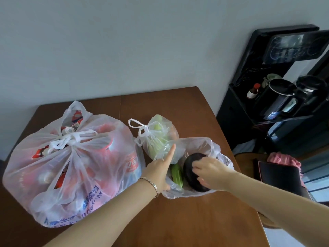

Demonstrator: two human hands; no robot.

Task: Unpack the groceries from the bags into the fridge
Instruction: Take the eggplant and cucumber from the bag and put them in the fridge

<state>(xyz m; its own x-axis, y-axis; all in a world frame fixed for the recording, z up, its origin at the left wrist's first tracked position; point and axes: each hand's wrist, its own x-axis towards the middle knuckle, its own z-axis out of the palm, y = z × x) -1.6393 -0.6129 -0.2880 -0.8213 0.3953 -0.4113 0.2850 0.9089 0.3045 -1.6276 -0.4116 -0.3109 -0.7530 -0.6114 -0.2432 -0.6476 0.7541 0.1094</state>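
Three thin plastic bags sit on a brown wooden table (204,220). The open bag (204,145) at the right holds a dark purple eggplant (191,164) and a green cucumber (177,173). My right hand (210,172) is inside this bag, fingers curled over the eggplant. My left hand (160,170) holds the bag's left edge open, its index finger stretched out. Behind it stands a small knotted bag (156,134) of green vegetables. A large knotted bag (71,166) full of red packets and bottles fills the left side.
A black water dispenser (277,97) with kettles and a small bottle stands against the wall at the right. A chair with a black tablet (279,175) and pink cloth (283,159) is beside the table's right edge. A plain wall is behind.
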